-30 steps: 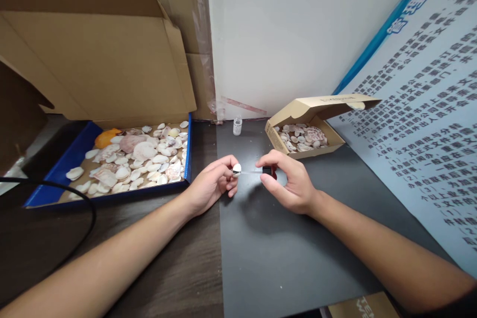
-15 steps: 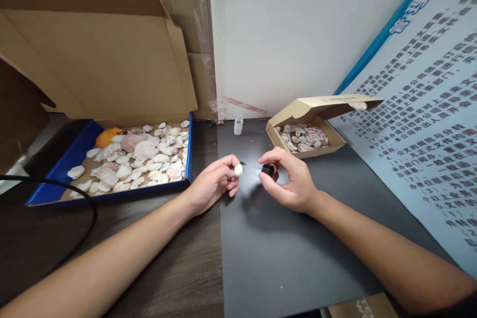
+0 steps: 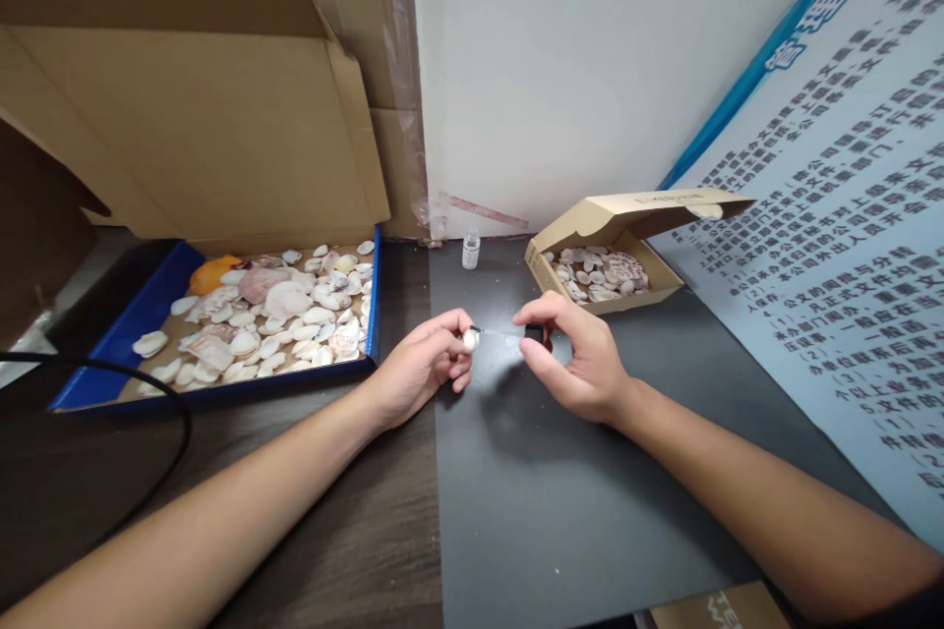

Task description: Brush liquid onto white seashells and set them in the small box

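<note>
Over the dark tabletop, my left hand pinches a small white seashell between thumb and fingers. Across from it, my right hand grips a black brush cap by its sides. A thin pale stem runs left from this cap, and its dark tip is at the upper edge of the shell; whether it touches cannot be made out. Behind both hands stands a small clear bottle with a white label, upright and without a cap.
To the left lies a blue-edged cardboard box full of seashells, its lid raised. A smaller open carton of shells is at the right rear. A black cable curves at far left; a printed poster leans at right.
The brush cap has turned slightly in my right hand, so its stem now shows, and the dark tip has moved left to the shell's edge. My left hand stays in place.
</note>
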The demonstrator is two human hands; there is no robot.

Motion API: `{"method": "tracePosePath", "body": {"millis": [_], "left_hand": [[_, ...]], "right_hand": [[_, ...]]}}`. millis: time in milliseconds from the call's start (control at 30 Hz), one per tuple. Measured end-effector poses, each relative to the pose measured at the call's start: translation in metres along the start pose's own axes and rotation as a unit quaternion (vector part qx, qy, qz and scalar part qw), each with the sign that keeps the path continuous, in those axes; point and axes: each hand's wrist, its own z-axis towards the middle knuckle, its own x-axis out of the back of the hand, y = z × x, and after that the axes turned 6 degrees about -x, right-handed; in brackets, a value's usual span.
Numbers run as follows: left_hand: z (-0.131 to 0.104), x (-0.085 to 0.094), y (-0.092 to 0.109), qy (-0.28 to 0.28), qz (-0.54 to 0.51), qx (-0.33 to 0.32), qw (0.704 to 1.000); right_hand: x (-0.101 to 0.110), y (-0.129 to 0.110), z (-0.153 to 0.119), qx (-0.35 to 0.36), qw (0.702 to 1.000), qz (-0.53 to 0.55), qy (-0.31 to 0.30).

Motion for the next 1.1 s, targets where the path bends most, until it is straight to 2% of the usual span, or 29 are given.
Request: {"method": "tracePosePath", "body": {"millis": [600,1100], "left_hand": [[-0.0002,-0.0002,-0.0009,0.004,0.003,-0.004,1.000],[0.0005,0.0008,-0.0011,0.001,0.009,-0.002,1.000]], "right_hand": [[-0.0016,0.0014,-0.0011,0.013,0.999,-0.004,-0.030],[-0.0005,0.0003,-0.0011,0.018,1.000,0.007,-0.020]]}}
